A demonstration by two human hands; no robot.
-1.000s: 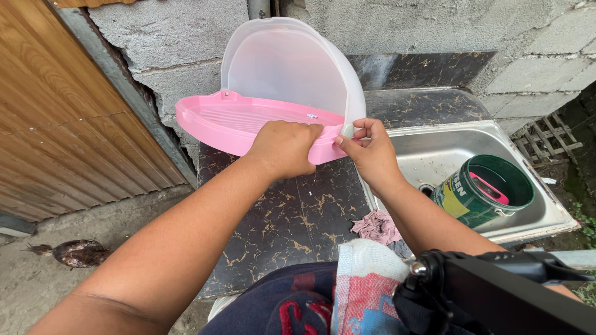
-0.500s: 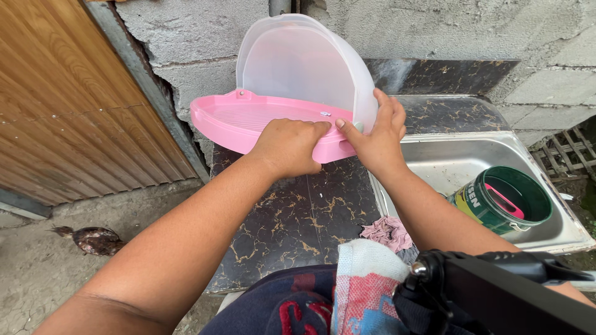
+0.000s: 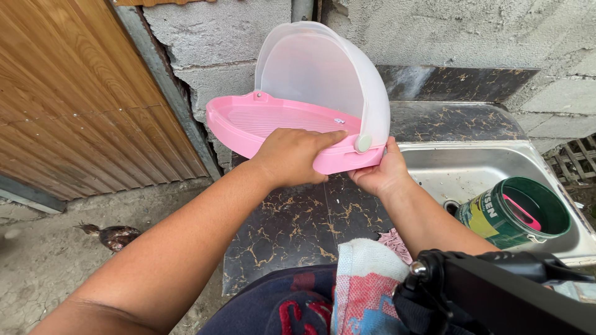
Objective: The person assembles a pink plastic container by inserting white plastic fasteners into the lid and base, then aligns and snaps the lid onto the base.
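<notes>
My left hand and right hand clamp their fingers on the near rim of the pink tray, clear domed lid raised, above the dark marbled desk. A green can with a yellow label sits in the steel sink.

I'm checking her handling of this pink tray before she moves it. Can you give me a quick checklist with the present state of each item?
1. Left hand on the pink tray: ok, grip on the near rim.
2. Right hand supporting it: ok, under the hinge corner.
3. Clear lid position: ok, swung up open.
4. Tray empty: ok, nothing seen inside.
5. Counter below: ok, bare dark slab.
6. Sink free: not ok, a green can sits in it.
</notes>
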